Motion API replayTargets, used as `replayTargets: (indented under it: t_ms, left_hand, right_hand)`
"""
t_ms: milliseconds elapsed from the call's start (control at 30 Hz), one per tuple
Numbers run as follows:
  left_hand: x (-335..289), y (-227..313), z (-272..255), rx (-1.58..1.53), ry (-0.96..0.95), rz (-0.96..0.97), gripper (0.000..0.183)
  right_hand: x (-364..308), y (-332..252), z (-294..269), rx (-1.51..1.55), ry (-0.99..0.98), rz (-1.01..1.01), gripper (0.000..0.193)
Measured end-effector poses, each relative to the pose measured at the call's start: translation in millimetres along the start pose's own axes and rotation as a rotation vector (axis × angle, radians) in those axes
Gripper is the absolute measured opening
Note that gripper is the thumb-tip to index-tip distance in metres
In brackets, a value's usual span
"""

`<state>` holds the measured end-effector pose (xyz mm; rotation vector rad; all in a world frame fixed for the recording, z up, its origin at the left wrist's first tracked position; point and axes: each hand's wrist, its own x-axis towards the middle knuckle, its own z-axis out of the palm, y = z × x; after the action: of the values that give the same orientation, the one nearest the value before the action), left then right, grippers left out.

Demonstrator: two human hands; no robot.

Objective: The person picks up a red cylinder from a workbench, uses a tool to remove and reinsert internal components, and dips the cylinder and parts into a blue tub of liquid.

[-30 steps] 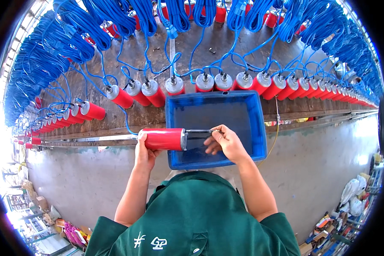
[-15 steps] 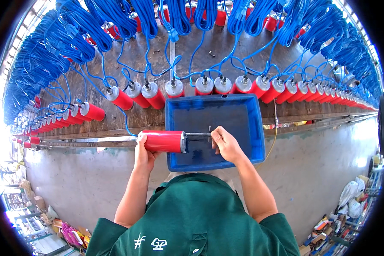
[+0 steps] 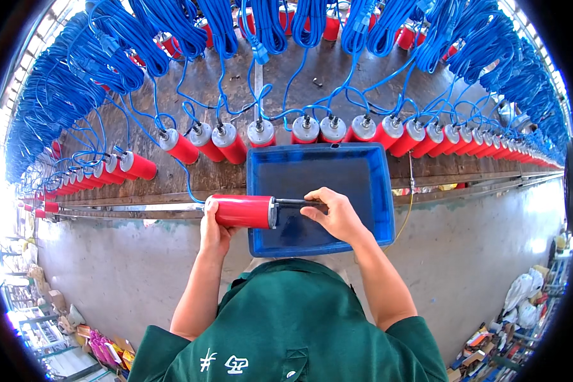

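The blue tray (image 3: 381, 191) lies open to reach; red cylinders (image 3: 312, 130) and blue cables (image 3: 267, 38) crowd the counter (image 3: 172, 184) behind it.

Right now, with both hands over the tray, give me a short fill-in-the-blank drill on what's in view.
1. The left hand grips a red ____ lying sideways.
2. The right hand pinches a dark rod sticking out of the cylinder's ____ end cap.
3. Both hands work above a ____ plastic tray.
4. The cables on the bench are ____.

Missing words: cylinder; silver; blue; blue
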<state>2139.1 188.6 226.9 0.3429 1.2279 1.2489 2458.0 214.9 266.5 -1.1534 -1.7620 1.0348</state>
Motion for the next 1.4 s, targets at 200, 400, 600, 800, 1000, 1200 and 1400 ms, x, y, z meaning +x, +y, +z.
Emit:
replayTargets:
  t_ms: [200, 400, 600, 800, 1000, 1200, 1400]
  left_hand:
    - [6, -3, -2, 0.004, 0.007, 0.020, 0.059]
    - [5, -2, -2, -0.006, 0.002, 0.008, 0.059]
    - [1, -1, 4, -0.017, -0.017, 0.011, 0.063]
    - [7, -5, -3, -0.021, -0.003, 0.020, 0.064]
    - [3, -1, 4, -0.004, 0.003, 0.036, 0.061]
    - [2, -1, 8, -0.061, 0.015, 0.047, 0.054]
    - [0, 0, 12, -0.055, 0.003, 0.066, 0.054]
  right_hand:
    - [20, 2, 8, 0.416, -0.012, 0.665, 0.045]
    - [-1, -12, -16, -0.319, -0.061, -0.107, 0.045]
    - [1, 9, 2, -0.025, 0.023, 0.191, 0.032]
    - [10, 7, 6, 0.745, -0.058, 0.805, 0.039]
    - [-3, 14, -9, -0.118, -0.043, -0.015, 0.036]
    - [1, 17, 2, 0.273, -0.111, 0.467, 0.044]
    - [5, 15, 0, 0.290, -0.098, 0.611, 0.058]
